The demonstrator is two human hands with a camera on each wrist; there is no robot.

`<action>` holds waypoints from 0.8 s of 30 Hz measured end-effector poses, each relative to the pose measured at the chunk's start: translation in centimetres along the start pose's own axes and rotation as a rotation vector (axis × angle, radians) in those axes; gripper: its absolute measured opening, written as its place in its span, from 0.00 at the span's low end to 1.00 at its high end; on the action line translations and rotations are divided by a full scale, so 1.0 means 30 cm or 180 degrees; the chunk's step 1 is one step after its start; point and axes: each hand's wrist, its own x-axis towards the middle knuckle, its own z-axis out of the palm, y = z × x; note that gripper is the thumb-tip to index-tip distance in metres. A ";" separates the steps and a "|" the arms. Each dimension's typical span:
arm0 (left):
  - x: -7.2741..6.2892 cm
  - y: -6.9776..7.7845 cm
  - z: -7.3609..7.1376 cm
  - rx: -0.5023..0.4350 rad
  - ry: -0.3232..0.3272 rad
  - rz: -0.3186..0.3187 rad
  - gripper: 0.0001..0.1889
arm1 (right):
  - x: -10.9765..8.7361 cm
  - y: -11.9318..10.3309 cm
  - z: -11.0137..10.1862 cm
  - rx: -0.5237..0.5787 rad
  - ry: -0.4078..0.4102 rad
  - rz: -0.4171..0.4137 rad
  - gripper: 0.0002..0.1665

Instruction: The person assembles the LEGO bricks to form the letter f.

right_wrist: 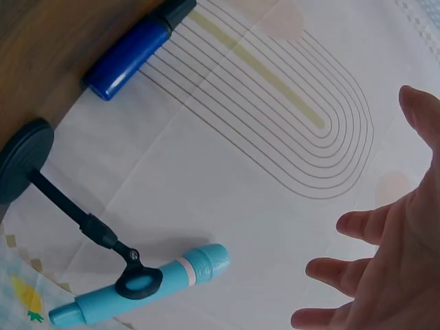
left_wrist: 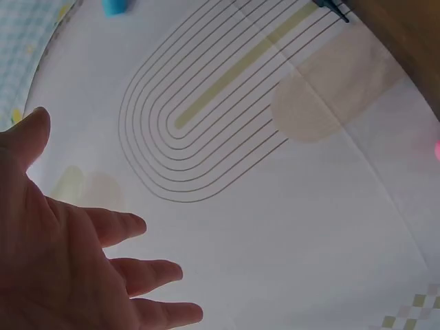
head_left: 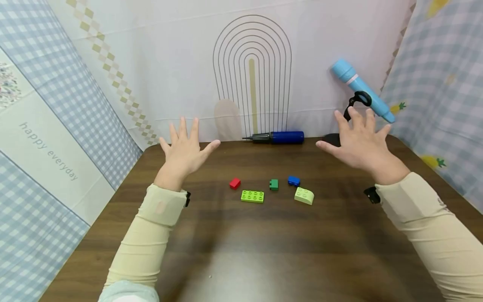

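Both hands are raised over the table with fingers spread and hold nothing. My left hand (head_left: 182,153) hovers left of the bricks; in the left wrist view the left hand (left_wrist: 75,254) shows its palm side against the white cloth. Over the right part of the table is my right hand (head_left: 362,144), partly covering a black stand. Between the hands lie a small red brick (head_left: 235,183), a flat lime-green brick (head_left: 252,196) with studs up, a green brick (head_left: 273,185) on its side, a blue brick (head_left: 294,181) and a pale green curved brick (head_left: 304,196).
A blue hand pump (head_left: 287,137) with a black nozzle lies along the table's back edge. Behind the right hand, a light-blue microphone (head_left: 362,90) rests tilted in a black stand (right_wrist: 26,161). White and checked cloths (head_left: 181,63) hang around the wooden table (head_left: 241,247).
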 end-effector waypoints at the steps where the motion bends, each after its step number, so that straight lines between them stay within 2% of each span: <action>1: -0.001 -0.002 0.007 -0.0011 -0.0006 -0.0008 0.48 | 0.000 -0.002 0.005 0.0011 0.0007 -0.0007 0.57; 14: -0.019 -0.030 0.127 -0.0048 -0.0173 -0.0059 0.49 | -0.002 -0.027 0.100 0.0070 -0.0030 -0.0148 0.54; 24: -0.022 -0.041 0.184 -0.0097 -0.0251 -0.0114 0.44 | -0.006 -0.045 0.182 -0.0112 -0.0045 -0.0305 0.54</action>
